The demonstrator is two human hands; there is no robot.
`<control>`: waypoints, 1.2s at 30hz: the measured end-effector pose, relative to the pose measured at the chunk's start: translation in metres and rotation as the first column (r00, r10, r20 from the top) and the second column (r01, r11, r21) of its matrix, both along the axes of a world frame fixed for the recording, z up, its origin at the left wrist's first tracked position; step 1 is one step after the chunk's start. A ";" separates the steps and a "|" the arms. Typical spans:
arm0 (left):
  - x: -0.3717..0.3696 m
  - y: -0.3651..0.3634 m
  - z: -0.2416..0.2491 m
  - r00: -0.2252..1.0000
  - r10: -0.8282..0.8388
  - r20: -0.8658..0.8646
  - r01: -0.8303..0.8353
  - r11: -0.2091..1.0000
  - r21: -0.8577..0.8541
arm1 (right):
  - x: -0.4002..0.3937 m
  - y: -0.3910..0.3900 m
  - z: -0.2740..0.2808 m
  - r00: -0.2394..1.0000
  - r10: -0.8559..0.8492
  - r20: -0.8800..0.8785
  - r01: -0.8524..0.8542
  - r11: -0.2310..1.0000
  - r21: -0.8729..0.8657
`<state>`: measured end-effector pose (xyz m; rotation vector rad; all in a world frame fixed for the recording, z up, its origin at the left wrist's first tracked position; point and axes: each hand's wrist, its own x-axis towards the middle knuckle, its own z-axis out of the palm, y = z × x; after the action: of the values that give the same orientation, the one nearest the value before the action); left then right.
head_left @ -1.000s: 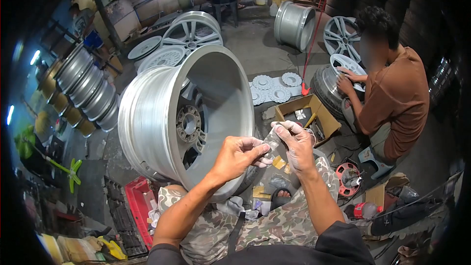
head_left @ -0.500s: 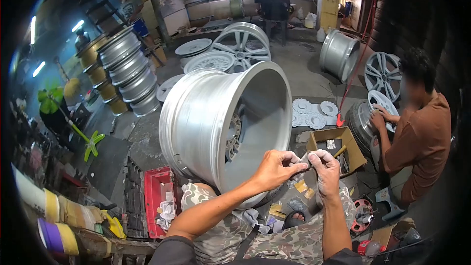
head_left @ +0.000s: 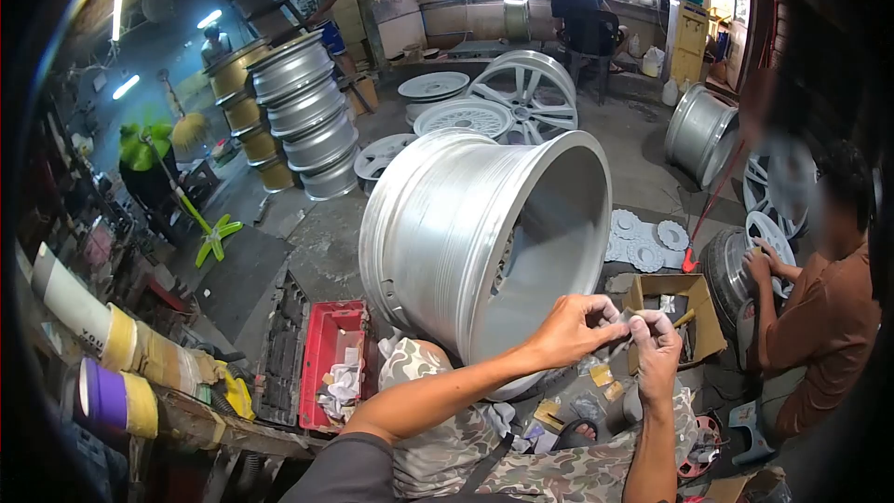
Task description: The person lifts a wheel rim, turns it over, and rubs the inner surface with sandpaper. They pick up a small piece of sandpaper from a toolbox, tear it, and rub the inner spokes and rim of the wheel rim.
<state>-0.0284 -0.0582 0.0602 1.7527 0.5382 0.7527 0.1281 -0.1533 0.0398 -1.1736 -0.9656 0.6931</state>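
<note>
My left hand and my right hand meet in front of the large silver wheel rim, fingertips pinched together. Between them is a small, thin greyish piece, mostly covered by the fingers; its exact kind cannot be made out. Pale dust coats the fingers of both hands. The rim rests tilted against my camouflage-clad knees, its open side facing right. Both hands are just off its lower right edge and do not seem to touch it.
A red toolbox with rags lies left, a cardboard box right. A co-worker in a brown shirt handles another wheel. Stacked rims stand back left; more wheels lie behind. Taped tubes are near left.
The view has turned left, so the scene sits further right in the frame. Both hands stay pinched together at the small piece, with slightly shifted fingers.
</note>
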 end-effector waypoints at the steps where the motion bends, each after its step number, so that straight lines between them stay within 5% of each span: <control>1: 0.002 -0.001 -0.001 0.996 0.027 0.090 -0.021 0.997 -0.072 | 0.000 0.002 -0.001 1.000 0.004 -0.003 -0.004 1.000 -0.002; 4: 0.002 0.004 -0.003 0.980 0.089 0.178 -0.063 0.987 -0.146 | -0.001 0.003 -0.004 0.981 0.174 -0.087 -0.178 0.983 -0.042; 12: -0.001 0.007 0.008 0.977 0.114 0.180 -0.052 0.948 -0.314 | -0.002 -0.001 0.001 0.991 0.134 0.023 -0.132 0.988 -0.082; 18: -0.003 0.005 0.011 0.983 0.094 0.160 -0.038 0.946 -0.323 | -0.010 -0.001 0.008 0.992 0.113 -0.058 -0.116 0.992 -0.052; 28: -0.002 0.004 0.013 0.991 0.128 0.044 -0.116 0.968 -0.221 | -0.003 -0.004 0.006 0.995 0.057 0.078 -0.054 0.998 -0.035; 36: 0.001 0.006 -0.001 0.978 0.101 0.185 -0.053 0.967 -0.248 | -0.006 0.001 -0.002 0.997 0.074 0.015 -0.074 0.997 -0.011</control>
<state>-0.0273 -0.0526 0.0594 1.4212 0.5419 0.8670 0.1218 -0.1522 0.0373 -1.1585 -1.0235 0.7502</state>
